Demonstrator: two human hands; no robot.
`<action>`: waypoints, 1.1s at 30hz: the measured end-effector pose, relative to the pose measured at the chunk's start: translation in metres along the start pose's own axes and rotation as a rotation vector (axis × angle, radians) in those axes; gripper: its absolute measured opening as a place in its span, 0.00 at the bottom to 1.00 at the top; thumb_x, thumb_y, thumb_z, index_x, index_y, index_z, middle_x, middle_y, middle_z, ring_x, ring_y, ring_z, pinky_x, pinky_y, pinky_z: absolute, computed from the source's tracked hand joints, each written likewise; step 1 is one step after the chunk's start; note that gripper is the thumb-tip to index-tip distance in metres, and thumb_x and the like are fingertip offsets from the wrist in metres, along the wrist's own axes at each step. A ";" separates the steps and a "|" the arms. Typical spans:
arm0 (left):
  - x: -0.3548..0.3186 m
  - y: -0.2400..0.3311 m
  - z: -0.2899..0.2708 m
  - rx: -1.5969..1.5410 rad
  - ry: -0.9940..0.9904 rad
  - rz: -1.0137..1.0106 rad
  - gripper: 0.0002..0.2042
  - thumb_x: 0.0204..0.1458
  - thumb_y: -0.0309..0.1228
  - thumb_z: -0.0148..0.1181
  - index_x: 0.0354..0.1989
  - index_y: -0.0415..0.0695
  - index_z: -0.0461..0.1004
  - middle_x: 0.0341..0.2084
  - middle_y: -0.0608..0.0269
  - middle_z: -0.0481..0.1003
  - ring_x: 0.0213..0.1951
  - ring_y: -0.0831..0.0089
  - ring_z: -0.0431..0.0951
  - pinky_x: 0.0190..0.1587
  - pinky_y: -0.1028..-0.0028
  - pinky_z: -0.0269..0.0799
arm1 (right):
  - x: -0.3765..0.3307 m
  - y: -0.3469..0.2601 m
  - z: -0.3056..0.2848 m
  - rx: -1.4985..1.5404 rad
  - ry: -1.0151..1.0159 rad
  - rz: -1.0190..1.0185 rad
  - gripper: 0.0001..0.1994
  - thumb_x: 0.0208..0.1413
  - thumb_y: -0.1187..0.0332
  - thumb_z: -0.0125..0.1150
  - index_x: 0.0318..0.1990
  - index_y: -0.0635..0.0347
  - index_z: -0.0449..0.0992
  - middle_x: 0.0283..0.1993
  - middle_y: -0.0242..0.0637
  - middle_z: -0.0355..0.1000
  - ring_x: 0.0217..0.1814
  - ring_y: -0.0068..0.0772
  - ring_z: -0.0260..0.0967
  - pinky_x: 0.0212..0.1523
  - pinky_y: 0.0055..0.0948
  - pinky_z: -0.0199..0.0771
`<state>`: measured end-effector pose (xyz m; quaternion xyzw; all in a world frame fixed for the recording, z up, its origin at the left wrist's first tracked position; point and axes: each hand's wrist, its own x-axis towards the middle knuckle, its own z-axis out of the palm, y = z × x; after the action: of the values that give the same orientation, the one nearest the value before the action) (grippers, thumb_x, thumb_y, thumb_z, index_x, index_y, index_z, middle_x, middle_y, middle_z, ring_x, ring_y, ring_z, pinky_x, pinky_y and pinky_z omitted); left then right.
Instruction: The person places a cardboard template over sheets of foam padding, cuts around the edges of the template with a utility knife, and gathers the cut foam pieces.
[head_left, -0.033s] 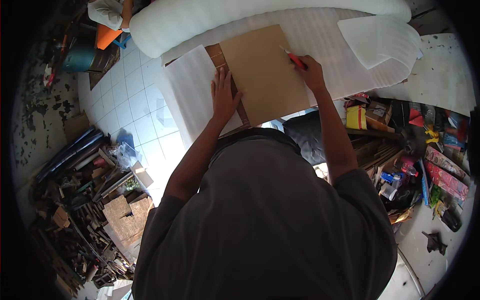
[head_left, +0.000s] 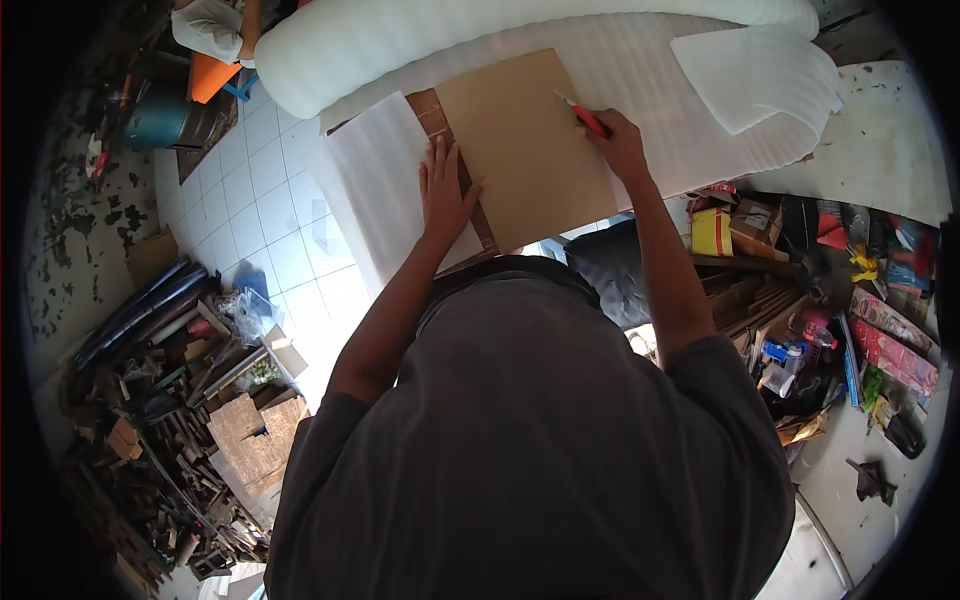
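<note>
Red cutter [head_left: 595, 122] is held by right grip [head_left: 622, 148], one o'clock; left grip [head_left: 448, 197] is spread. Cardboard [head_left: 530, 150], apparently barely pinned, could be shifted.

Brightly lit white tiled floor [head_left: 265, 195], dark-patched pale wall [head_left: 75, 245] at left

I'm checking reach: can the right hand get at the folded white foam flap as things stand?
Probably yes: only flat white foam seems to lie between the right hand and the folded flap, though that hand holds a red tool.
</note>
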<state>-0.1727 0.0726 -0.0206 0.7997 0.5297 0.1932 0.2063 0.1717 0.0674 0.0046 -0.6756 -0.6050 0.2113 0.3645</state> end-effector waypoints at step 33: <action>0.000 0.004 -0.004 -0.011 0.000 -0.042 0.42 0.57 0.55 0.63 0.75 0.44 0.56 0.78 0.51 0.47 0.80 0.54 0.40 0.77 0.48 0.35 | -0.003 -0.007 0.005 -0.039 -0.009 0.067 0.16 0.55 0.64 0.72 0.50 0.56 0.82 0.41 0.41 0.75 0.42 0.46 0.76 0.46 0.39 0.75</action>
<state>-0.1714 0.0713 -0.0149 0.7873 0.5451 0.1919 0.2149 0.1631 0.0654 0.0064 -0.7016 -0.5876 0.2144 0.3412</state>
